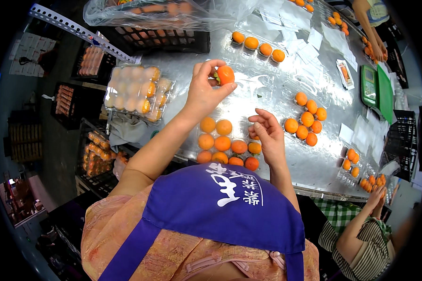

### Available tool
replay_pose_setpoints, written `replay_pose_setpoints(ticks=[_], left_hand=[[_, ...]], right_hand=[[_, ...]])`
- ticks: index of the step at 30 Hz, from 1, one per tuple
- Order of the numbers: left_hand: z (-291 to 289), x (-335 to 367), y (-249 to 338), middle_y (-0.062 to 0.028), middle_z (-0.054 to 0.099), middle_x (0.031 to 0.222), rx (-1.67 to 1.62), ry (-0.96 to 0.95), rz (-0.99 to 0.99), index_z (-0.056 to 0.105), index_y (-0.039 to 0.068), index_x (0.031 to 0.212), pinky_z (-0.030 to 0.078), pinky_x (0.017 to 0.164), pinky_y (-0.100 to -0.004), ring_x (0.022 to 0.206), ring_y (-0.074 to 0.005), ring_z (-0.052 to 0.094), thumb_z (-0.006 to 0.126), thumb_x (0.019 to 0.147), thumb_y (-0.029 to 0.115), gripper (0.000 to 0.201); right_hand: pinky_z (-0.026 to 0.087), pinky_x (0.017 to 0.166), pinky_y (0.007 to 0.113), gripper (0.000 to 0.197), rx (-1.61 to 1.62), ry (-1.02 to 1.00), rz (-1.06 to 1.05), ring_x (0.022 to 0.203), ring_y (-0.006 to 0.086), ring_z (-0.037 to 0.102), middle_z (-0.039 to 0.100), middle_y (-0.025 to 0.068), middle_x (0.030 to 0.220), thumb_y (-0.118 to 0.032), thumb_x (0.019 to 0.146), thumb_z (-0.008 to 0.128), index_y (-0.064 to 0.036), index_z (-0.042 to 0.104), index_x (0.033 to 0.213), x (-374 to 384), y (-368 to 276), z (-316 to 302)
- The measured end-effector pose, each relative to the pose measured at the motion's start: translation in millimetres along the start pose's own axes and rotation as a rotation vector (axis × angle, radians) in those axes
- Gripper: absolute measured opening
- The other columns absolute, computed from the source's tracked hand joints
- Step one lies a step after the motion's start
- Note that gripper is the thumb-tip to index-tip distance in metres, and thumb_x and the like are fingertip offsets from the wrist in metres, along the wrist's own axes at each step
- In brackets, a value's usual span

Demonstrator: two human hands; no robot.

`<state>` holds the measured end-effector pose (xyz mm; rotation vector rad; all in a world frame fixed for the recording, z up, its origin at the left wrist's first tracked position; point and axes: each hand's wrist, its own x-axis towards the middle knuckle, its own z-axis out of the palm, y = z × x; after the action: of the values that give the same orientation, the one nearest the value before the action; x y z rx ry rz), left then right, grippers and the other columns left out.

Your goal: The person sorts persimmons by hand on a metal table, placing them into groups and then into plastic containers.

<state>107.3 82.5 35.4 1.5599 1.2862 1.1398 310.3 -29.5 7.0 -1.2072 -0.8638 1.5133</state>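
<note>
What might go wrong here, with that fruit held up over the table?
The left hand pinches one orange fruit by the fingertips only; it may slip onto the metal table and bruise. The tray of fruit below sits at the table's near edge, so the right hand might nudge it off.

My left hand (202, 91) is raised over the steel table (248, 89), pinching an orange persimmon (225, 74) between thumb and fingertips. My right hand (267, 133) hovers half curled, holding nothing, just right of the clear tray of persimmons (227, 143) that sits at the table's near edge. Farther right of that tray lies a loose cluster of persimmons (307, 119). Left of the tray, off the table's edge, rests a closed clear clamshell box of fruit (136, 91). Beyond it stands a black crate (173, 42) under a plastic bag.
</note>
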Motion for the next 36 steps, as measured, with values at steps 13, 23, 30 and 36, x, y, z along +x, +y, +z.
replay_pose_setpoints(ticks=[13, 23, 30, 36], left_hand=[[0.9, 13.0, -6.0, -0.007, 0.059, 0.115, -0.433, -0.225, -0.214, 0.053, 0.002, 0.127, 0.053, 0.085, -0.0263, 0.101, -0.0125, 0.06, 0.073, 0.088, 0.008, 0.045], [-1.8, 31.1, -14.9, -0.0178, 0.059, 0.126, -1.005, -0.428, -0.482, 0.047, 0.0, 0.135, 0.058, 0.09, -0.0384, 0.112, -0.0277, 0.064, 0.052, 0.102, 0.015, 0.036], [-7.3, 51.8, -28.4, -0.0164, 0.062, 0.12, -0.796, -0.408, -0.463, 0.047, 0.001, 0.139, 0.058, 0.091, -0.0357, 0.108, -0.0281, 0.066, 0.06, 0.099, 0.013, 0.044], [-16.0, 76.2, -31.2, -0.013, 0.064, 0.115, -0.602, -0.374, -0.393, 0.051, 0.002, 0.134, 0.06, 0.083, -0.0317, 0.098, -0.0227, 0.069, 0.066, 0.096, 0.015, 0.042]], right_hand=[[0.049, 0.074, 0.021, 0.036, -0.011, 0.025, 0.069, 0.088, 0.0087, 0.061, 0.064, 0.0027, 0.113, -0.009, 0.099, 0.059, -0.0037, 0.054, 0.134, 11.9, 6.7, -6.1], [0.051, 0.075, 0.023, 0.035, -0.125, 0.067, -0.042, 0.088, 0.0084, 0.06, 0.064, 0.0033, 0.112, -0.006, 0.097, 0.061, -0.0025, 0.057, 0.132, 30.8, 9.5, -17.8], [0.052, 0.074, 0.029, 0.041, -0.851, 0.299, -0.308, 0.09, 0.0168, 0.063, 0.065, 0.0149, 0.116, -0.011, 0.091, 0.067, -0.0001, 0.059, 0.129, 86.4, -6.1, -56.1], [0.054, 0.08, 0.034, 0.045, -0.959, 0.332, -0.251, 0.092, 0.0232, 0.065, 0.066, 0.0165, 0.111, -0.014, 0.089, 0.069, -0.001, 0.056, 0.131, 130.3, -3.6, -63.3]])
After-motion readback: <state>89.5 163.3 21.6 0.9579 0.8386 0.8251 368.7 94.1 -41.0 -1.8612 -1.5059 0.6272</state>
